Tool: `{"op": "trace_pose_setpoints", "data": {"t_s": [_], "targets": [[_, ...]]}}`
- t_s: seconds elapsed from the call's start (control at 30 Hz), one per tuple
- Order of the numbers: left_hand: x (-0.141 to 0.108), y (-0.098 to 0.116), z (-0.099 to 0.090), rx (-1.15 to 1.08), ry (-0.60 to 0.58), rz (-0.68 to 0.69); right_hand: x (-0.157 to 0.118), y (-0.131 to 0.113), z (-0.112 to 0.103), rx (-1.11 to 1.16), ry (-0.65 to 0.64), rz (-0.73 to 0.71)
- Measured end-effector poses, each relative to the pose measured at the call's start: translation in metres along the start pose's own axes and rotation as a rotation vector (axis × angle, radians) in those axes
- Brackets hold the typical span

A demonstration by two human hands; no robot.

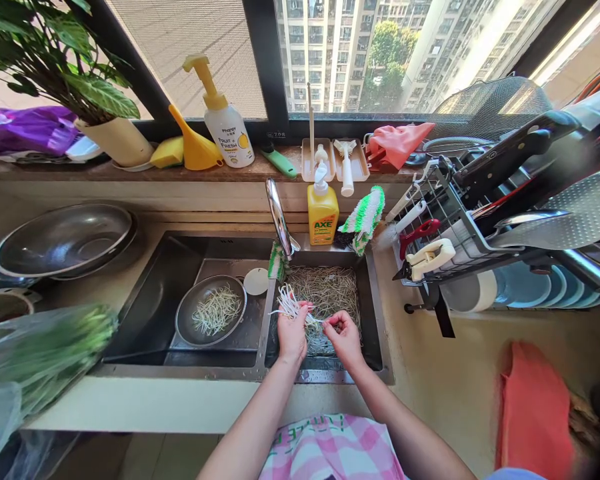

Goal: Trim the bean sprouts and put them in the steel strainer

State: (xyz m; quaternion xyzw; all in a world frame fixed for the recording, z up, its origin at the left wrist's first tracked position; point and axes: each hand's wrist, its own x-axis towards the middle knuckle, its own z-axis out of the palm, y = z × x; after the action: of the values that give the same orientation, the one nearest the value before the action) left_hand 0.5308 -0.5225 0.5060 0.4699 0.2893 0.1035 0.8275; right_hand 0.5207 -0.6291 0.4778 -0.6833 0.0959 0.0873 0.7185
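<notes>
Over the right sink basin [375, 293], my left hand [293, 331] is closed round a bunch of white sprouts [289, 301]. Just to its right, my right hand [345, 339] pinches the thin end of a sprout at the bunch's edge. Below both hands, a mass of brownish roots and stems [330, 287] lies in water in the basin. A round metal bowl [181, 313] in the left basin holds a pile of white sprouts [217, 310].
The faucet [279, 217] rises behind the hands, beside a yellow soap bottle [323, 215]. A dish rack [463, 233] with knives and plates stands at the right. Pans [65, 240] and bagged greens [55, 347] are at the left.
</notes>
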Motion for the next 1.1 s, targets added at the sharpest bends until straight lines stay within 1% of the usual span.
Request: {"op": "trace_pose_setpoints", "data": {"t_s": [0.13,0.23,0.33,0.43,0.53,0.6,0.67,0.73,0.83,0.97,1.1], "targets": [[0.002,-0.002,-0.001,-0.029,0.033,0.004,0.0,-0.001,0.004,0.018,0.01,-0.01],[0.003,0.0,-0.001,-0.061,0.047,-0.012,-0.001,-0.001,0.005,0.107,-0.006,0.02],[0.005,0.003,-0.001,-0.091,0.073,-0.022,-0.002,0.0,0.0,0.187,-0.03,0.062],[0.007,0.005,0.0,-0.056,0.086,0.023,-0.005,0.0,-0.007,0.238,-0.063,0.121],[0.006,0.004,0.001,0.01,0.074,0.089,-0.007,-0.005,-0.009,0.251,-0.152,0.165],[0.004,0.002,0.002,0.049,0.062,0.114,-0.008,-0.01,-0.006,0.198,-0.186,0.156],[0.002,0.0,0.003,0.087,0.048,0.128,-0.008,-0.014,-0.001,0.107,-0.184,0.103],[0.0,-0.001,0.004,0.11,0.035,0.133,-0.008,-0.015,0.005,0.016,-0.165,0.037],[-0.002,-0.003,0.004,0.098,0.024,0.111,-0.007,-0.011,0.011,-0.093,-0.1,-0.03],[0.0,-0.004,0.003,0.031,0.033,0.068,-0.006,-0.006,0.011,-0.188,-0.052,-0.051],[0.003,0.001,0.003,-0.071,0.071,-0.003,-0.007,-0.008,0.008,-0.206,-0.023,-0.03]]}}
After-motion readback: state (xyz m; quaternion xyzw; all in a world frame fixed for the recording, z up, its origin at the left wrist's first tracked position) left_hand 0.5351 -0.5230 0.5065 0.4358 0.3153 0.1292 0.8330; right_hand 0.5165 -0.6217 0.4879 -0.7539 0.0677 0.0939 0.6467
